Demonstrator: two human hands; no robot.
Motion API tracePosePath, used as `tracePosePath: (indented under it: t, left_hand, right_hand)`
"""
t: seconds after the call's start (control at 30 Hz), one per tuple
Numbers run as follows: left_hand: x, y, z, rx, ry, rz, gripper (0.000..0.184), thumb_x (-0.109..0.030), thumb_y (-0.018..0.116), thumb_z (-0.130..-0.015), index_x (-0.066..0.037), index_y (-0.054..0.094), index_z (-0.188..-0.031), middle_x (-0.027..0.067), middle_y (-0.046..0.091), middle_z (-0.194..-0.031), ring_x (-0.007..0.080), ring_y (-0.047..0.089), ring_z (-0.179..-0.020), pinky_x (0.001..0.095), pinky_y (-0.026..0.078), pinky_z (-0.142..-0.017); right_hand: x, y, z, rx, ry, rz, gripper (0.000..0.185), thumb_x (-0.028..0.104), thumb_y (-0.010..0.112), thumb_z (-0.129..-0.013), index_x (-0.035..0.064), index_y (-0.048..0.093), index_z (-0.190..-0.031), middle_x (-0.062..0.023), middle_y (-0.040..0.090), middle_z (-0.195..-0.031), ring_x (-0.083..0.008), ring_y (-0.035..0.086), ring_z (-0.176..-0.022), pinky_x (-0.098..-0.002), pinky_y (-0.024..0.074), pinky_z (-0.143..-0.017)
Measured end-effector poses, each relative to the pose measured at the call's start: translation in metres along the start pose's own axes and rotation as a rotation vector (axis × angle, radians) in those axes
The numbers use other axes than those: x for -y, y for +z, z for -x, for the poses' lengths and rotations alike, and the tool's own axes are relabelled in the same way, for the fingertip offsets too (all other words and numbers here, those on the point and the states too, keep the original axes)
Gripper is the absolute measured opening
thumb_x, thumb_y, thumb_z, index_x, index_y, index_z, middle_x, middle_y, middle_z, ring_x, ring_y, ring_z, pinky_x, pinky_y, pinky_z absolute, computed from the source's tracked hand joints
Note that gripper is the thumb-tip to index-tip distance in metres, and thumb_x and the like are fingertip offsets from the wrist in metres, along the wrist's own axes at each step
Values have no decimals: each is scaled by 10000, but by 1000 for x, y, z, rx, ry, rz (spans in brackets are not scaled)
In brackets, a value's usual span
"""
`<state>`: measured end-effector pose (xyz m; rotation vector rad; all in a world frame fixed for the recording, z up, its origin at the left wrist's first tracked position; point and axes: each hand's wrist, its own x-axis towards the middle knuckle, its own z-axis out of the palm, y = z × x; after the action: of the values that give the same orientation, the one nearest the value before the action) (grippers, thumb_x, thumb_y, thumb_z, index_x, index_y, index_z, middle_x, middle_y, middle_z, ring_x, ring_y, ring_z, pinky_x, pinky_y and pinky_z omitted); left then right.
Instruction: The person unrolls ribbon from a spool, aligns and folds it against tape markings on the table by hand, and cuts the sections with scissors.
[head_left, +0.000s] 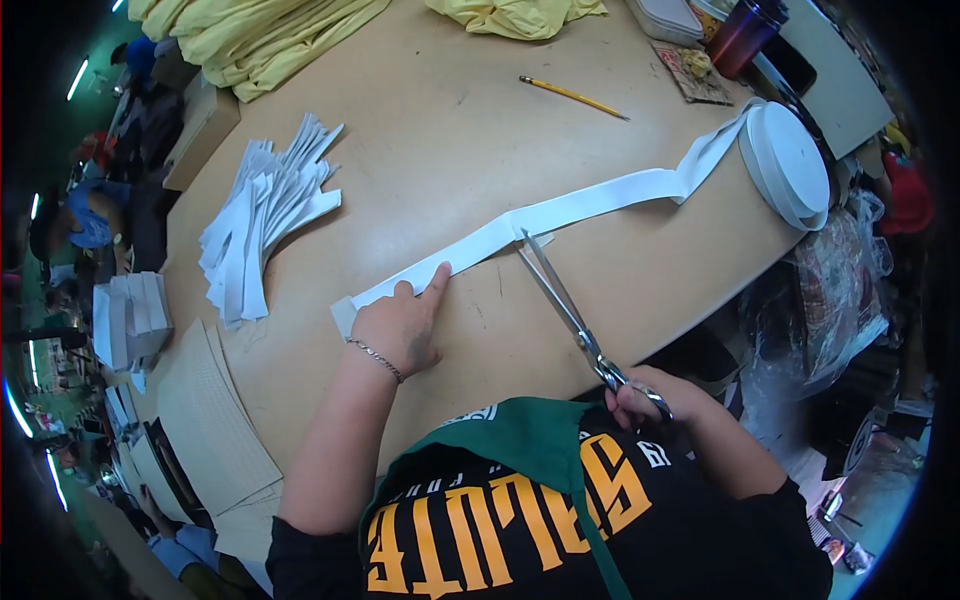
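Note:
A long white elastic-like band (590,200) runs diagonally across the table from a white roll (787,165) at the right. My left hand (400,325) presses down on its near-left end, index finger stretched along the band and thumb apart. With my right hand (640,398) I grip the handles of metal scissors (565,310). Their blades are parted, and the tips reach the band's lower edge around its middle, close to a crease. A small pale piece (343,317) lies under the band's left end, partly hidden by my left hand.
A pile of cut white strips (268,215) lies to the left. A yellow pencil (575,98) and folded yellow cloth (265,40) are farther back. Paper patterns (215,430) cover the near left; a dark tumbler (745,40) stands at the far right. People sit beyond the left edge.

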<state>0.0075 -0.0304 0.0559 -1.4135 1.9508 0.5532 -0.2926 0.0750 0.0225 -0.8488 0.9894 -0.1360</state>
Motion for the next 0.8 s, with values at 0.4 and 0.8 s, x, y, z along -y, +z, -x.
tracePosePath:
  t: [0.4,0.8]
  left_hand:
    - [3,4,0,-32,29,-14,992,-359,739,-694,-198,121,-1451,223,525,-1117,350,605,-931,398,507,-800]
    - [7,7,-2,-36,35,32,978,-340,736,-694,-210,130,-1450,202,520,-1134,330,589,-974,395,508,-801]
  right_hand:
    - [28,19,-47,-158,-137,-11,585,658,510,-811,79,497,-730,-29,522,-596,-110,513,-537,-232,415,-505]
    - [42,32,-66,-358,-136,46,616,689,471,-806,86,495,-683,-8,504,-511,-78,460,-418,-197,342,-399]
